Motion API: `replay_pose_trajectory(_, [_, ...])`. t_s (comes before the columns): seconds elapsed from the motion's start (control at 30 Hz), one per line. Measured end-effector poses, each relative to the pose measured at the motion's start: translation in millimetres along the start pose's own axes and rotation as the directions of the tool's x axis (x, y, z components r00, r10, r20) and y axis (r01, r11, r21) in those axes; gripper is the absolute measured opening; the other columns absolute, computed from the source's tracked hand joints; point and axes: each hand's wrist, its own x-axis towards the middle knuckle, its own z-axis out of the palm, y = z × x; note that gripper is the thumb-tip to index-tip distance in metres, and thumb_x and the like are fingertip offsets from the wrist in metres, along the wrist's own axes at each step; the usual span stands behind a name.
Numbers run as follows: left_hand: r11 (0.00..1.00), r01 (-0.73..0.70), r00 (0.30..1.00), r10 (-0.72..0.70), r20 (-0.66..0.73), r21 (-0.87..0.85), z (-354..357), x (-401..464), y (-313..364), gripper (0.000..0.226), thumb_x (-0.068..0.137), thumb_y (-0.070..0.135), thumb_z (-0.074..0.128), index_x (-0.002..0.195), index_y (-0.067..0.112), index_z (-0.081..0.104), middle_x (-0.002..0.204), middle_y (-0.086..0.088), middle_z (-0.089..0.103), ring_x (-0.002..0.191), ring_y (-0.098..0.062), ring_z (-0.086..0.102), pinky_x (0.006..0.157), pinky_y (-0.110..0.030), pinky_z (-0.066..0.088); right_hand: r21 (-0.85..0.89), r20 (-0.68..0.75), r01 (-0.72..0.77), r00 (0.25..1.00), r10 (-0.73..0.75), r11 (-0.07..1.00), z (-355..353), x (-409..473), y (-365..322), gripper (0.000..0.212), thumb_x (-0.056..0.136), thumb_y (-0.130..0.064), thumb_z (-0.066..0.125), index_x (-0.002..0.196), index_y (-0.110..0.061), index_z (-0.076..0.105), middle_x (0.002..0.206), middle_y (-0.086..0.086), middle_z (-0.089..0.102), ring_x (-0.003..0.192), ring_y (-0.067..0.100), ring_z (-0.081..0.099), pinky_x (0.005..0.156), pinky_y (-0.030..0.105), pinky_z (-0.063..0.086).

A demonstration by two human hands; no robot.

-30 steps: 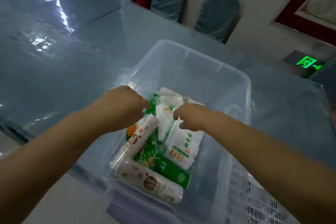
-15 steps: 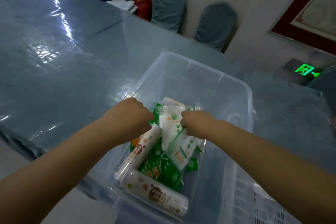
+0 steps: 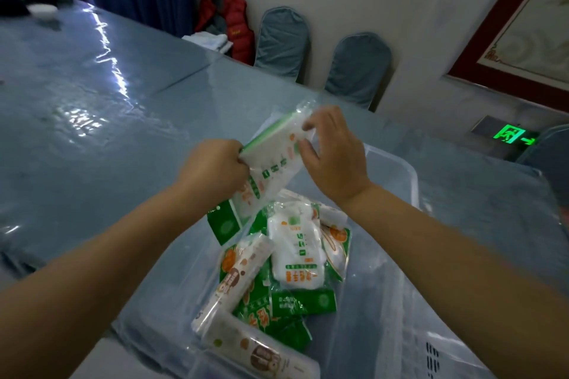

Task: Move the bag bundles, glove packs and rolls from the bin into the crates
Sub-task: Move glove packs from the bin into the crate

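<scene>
A white glove pack point(image 3: 271, 163) with green and orange print was held above the far end of the clear plastic bin point(image 3: 397, 181), the left hand point(image 3: 212, 169) fisted tight on its left edge and the right hand point(image 3: 335, 154) pinching its upper right corner. Below, more packs point(image 3: 297, 252) and two printed rolls point(image 3: 237, 280) lay heaped toward the bin's near end, on the blue-covered table point(image 3: 92, 120).

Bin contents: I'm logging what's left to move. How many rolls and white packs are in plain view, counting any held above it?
Rolls: 2
White packs: 2, one held up, one in the bin at
Total: 4
Green bundles overlap too much to count.
</scene>
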Motion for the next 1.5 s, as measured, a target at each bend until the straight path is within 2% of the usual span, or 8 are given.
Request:
replay_pose_trajectory(0.07, [0.998, 0.025, 0.996, -0.029, -0.088, -0.049, 4, 6, -10, 0.011, 0.081, 0.017, 0.049, 0.082, 0.013, 0.06, 0.067, -0.002, 0.059, 0.054, -0.015, 0.054, 0.047, -0.025, 0.045, 0.041, -0.03, -0.198, 0.98, 0.199, 0.979, 19, -13, 19, 0.009, 0.082, -0.009, 0.059, 0.081, -0.007, 0.051, 0.081, 0.008, 0.052, 0.06, 0.018, 0.046, 0.049, 0.027, 0.035])
replay_pose_trajectory(0.13, [0.99, 0.042, 0.99, -0.059, -0.125, -0.135, 12, 5, -15, 0.008, 0.084, 0.019, 0.049, 0.076, 0.019, 0.053, 0.063, 0.004, 0.055, 0.05, -0.007, 0.051, 0.041, -0.021, 0.037, -0.073, 0.191, -0.362, 0.91, 0.369, 0.929, 42, -31, 41, 0.007, 0.086, -0.014, 0.054, 0.08, -0.011, 0.051, 0.077, 0.005, 0.053, 0.064, 0.023, 0.05, 0.055, 0.029, 0.034])
replay_pose_trajectory(0.27, [0.975, 0.015, 0.981, -0.056, -0.183, -0.22, 24, 1, -20, 0.009, 0.086, 0.021, 0.049, 0.078, 0.025, 0.049, 0.058, 0.016, 0.047, 0.047, 0.0, 0.048, 0.035, -0.015, 0.029, -0.307, 0.638, -0.227, 0.672, 0.376, 0.924, 85, -66, 58, 0.018, 0.091, -0.018, 0.047, 0.092, -0.008, 0.062, 0.096, 0.01, 0.061, 0.086, 0.029, 0.059, 0.066, 0.031, 0.042])
replay_pose_trajectory(0.5, [0.969, 0.004, 0.985, -0.046, -0.167, -0.248, 29, 1, -23, 0.006, 0.089, 0.023, 0.048, 0.083, 0.025, 0.05, 0.069, 0.009, 0.055, 0.054, -0.003, 0.055, 0.04, -0.021, 0.039, -0.34, 0.838, 0.024, 0.462, 0.291, 0.94, 126, -96, 59, 0.049, 0.091, -0.02, 0.053, 0.136, -0.01, 0.035, 0.138, 0.013, 0.043, 0.118, 0.031, 0.042, 0.099, 0.042, 0.039])
replay_pose_trajectory(0.8, [0.968, -0.009, 0.988, -0.03, -0.149, -0.249, 24, -2, -18, 0.012, 0.09, 0.022, 0.046, 0.094, 0.017, 0.057, 0.078, 0.001, 0.062, 0.06, -0.012, 0.061, 0.05, -0.033, 0.055, -0.447, 0.839, -0.097, 0.301, 0.454, 0.889, 87, -92, 74, 0.024, 0.078, -0.03, 0.067, 0.1, -0.019, 0.064, 0.108, 0.007, 0.059, 0.104, 0.026, 0.048, 0.081, 0.032, 0.042])
replay_pose_trajectory(0.97, [0.978, -0.018, 0.989, -0.013, -0.144, -0.21, 23, -6, -16, 0.012, 0.09, 0.021, 0.046, 0.091, 0.017, 0.057, 0.073, 0.001, 0.061, 0.057, -0.012, 0.061, 0.048, -0.032, 0.054, -0.227, 0.776, -0.375, 0.488, 0.4, 0.899, 27, -50, 65, 0.024, 0.079, -0.018, 0.068, 0.071, -0.021, 0.046, 0.082, 0.001, 0.053, 0.077, 0.019, 0.049, 0.062, 0.025, 0.034])
replay_pose_trajectory(1.17, [0.948, 0.027, 0.999, -0.036, -0.022, -0.316, 15, -6, -11, 0.01, 0.088, 0.021, 0.05, 0.083, 0.026, 0.056, 0.076, 0.0, 0.068, 0.059, -0.016, 0.065, 0.055, -0.034, 0.055, 0.0, 0.671, -0.398, 0.68, 0.295, 0.917, -59, -19, 41, 0.014, 0.08, -0.013, 0.066, 0.075, -0.014, 0.053, 0.078, 0.005, 0.056, 0.074, 0.021, 0.053, 0.065, 0.031, 0.042])
replay_pose_trajectory(1.5, [0.532, 0.253, 0.862, 0.256, 0.438, -0.808, -5, -42, 10, 0.02, 0.089, 0.008, 0.053, 0.107, 0.011, 0.06, 0.08, -0.008, 0.074, 0.071, -0.02, 0.07, 0.059, -0.025, 0.057, 0.44, 0.367, -0.655, 0.755, 0.543, 0.614, -106, -8, 19, 0.016, 0.083, -0.02, 0.068, 0.092, -0.009, 0.06, 0.109, 0.004, 0.063, 0.084, 0.021, 0.066, 0.071, 0.031, 0.057])
